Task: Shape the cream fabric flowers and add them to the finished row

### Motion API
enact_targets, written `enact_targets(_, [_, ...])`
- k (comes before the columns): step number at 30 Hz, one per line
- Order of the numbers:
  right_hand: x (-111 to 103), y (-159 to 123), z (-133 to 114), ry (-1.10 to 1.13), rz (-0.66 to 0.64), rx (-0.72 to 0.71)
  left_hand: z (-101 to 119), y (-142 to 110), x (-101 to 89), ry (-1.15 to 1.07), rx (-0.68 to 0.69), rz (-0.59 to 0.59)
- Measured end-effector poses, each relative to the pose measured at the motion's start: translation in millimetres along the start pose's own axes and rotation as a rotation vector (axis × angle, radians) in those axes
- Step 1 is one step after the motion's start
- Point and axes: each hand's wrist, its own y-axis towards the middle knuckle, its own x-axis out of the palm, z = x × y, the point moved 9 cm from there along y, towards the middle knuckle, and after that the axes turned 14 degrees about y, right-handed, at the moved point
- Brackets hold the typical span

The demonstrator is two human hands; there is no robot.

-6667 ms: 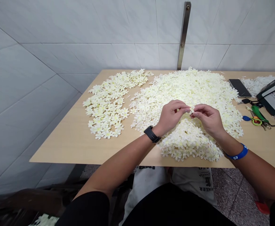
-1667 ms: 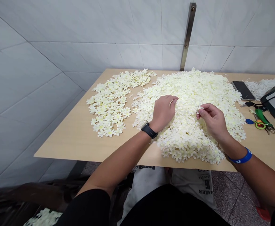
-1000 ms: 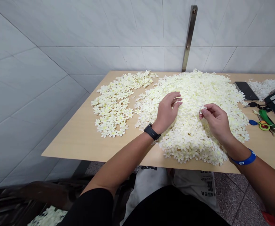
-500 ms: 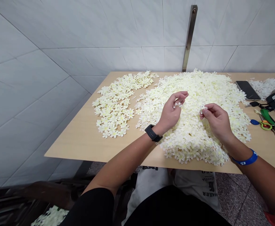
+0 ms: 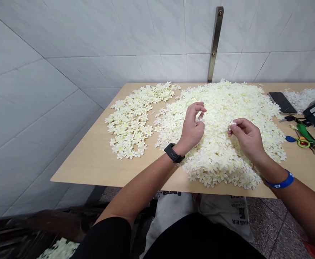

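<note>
Right fingers (image 5: pixel 237 130) tight around a flower (image 5: pixel 231 124).

Left grip (image 5: pixel 193 126) loosely curled, right grip (image 5: pixel 246 138) pinched, both forearms (image 5: pixel 143 185) angled inward.

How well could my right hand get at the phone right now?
Likely yes: the phone lies uncovered to the right of the flower pile, though the right hand pinches what looks like a white flower.

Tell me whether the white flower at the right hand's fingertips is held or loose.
Held: the right hand pinches the white flower between thumb and fingers, its petals peeking out.
</note>
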Motion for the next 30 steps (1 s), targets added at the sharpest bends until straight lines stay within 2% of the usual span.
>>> enact_targets(9, [2.8, -0.9, -1.3, 0.001, -0.023, -0.003, 9.1, -1.6, 3.8, 0.069, 0.042, -0.043])
enact_targets(14, [6.1, -1.5, -1.0, 0.031, -0.048, 0.016, 14.5, -5.6, 12.7, -0.016, 0.067, -0.124])
enact_targets(22, [38.6, -14.3, 0.4, 0.180, -0.275, 0.152, 44.2, -19.8, 31.7, -0.175, 0.165, -0.276])
enact_targets(26, [41.9, -16.5, 5.9, 0.183, -0.252, 0.193, 56.7, -24.2, 33.5, -0.160, 0.243, -0.276])
enact_targets(30, [40.2, -15.5, 5.0, 0.140, -0.231, 0.172, 56.4, -26.4, 36.9, -0.125, 0.273, -0.272])
